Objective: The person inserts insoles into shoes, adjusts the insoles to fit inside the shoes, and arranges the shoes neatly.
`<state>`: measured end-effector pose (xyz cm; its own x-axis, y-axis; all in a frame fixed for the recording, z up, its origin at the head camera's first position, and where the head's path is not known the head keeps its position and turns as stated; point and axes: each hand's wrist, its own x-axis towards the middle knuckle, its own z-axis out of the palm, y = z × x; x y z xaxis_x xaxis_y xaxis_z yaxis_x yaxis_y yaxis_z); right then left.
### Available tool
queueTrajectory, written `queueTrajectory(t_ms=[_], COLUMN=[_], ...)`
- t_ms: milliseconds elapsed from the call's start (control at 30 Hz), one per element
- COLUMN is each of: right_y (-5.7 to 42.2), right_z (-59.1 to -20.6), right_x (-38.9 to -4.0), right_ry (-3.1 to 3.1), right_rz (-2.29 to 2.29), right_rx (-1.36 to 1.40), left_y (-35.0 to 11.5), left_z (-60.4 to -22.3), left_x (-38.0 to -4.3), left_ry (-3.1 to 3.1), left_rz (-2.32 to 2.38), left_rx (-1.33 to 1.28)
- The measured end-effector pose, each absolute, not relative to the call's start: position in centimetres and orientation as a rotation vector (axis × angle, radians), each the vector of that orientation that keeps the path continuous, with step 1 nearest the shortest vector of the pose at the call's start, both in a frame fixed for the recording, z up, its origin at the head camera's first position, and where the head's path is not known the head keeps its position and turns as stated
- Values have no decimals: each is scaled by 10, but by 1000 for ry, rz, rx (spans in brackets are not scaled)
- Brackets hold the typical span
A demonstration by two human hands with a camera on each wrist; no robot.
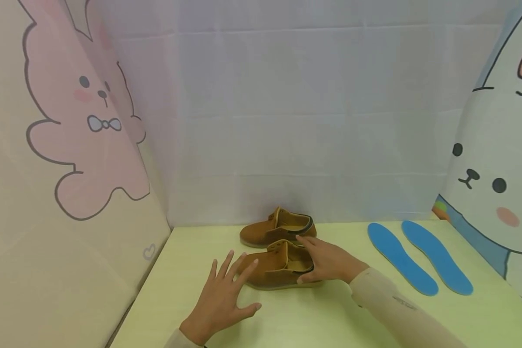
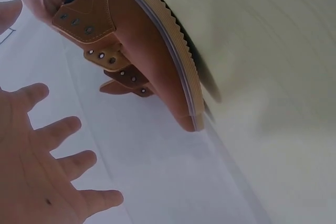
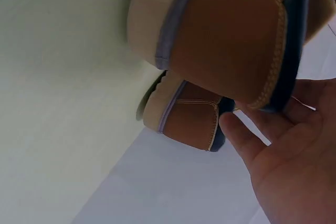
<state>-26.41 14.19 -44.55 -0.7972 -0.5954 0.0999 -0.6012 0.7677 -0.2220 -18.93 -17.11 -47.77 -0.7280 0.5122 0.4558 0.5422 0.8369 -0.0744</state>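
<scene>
Two brown lace-up shoes, without laces, stand side by side on the table, toes to the left. My left hand [image 1: 221, 299] is spread beside the toe of the near shoe [image 1: 265, 273], holding nothing; the left wrist view shows its fingers [image 2: 58, 132] apart from the shoe [image 2: 152, 51]. My right hand [image 1: 330, 261] is at the near shoe's heel [image 3: 226, 35], thumb on the near side and fingers spread toward the far side. Its palm stays off the heel. Behind it is the far shoe [image 1: 256, 233]. Part of the right fingers is hidden behind the heel.
Two blue insoles [image 1: 439, 258] lie side by side on the right of the pale yellow table [image 1: 173, 270]. A white cloth [image 1: 304, 106] hangs behind the table. Panels with a pink rabbit [image 1: 86, 159] and a white rabbit [image 1: 509, 145] stand at either side.
</scene>
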Motion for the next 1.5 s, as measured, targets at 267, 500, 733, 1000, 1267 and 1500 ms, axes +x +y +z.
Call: queueTrajectory(t_ms=[267, 500, 733, 1000, 1267, 1500], right_y=[140, 137, 137, 140, 149, 157], right_z=[-455, -459, -465, -470, -469, -460], right_x=[-270, -278, -279, -274, -262, -246], right_ry=[-3025, -3011, -3004, -2985, -2977, -2991], right_rz=[481, 538, 675, 700, 607, 500], right_rx=[1003, 1014, 982, 911, 794, 657], left_y=[-173, -174, -171, -155, -143, -133], left_z=[-478, -480, -478, -469, -464, -466], left_x=[-189, -192, -193, -204, -214, -226], left_ry=[-2574, -2588, -2538, -2279, -2242, -2242], left_rz=[-75, -100, -143, -320, -429, -472], left_rx=[-758, -763, -802, -802, -820, -844])
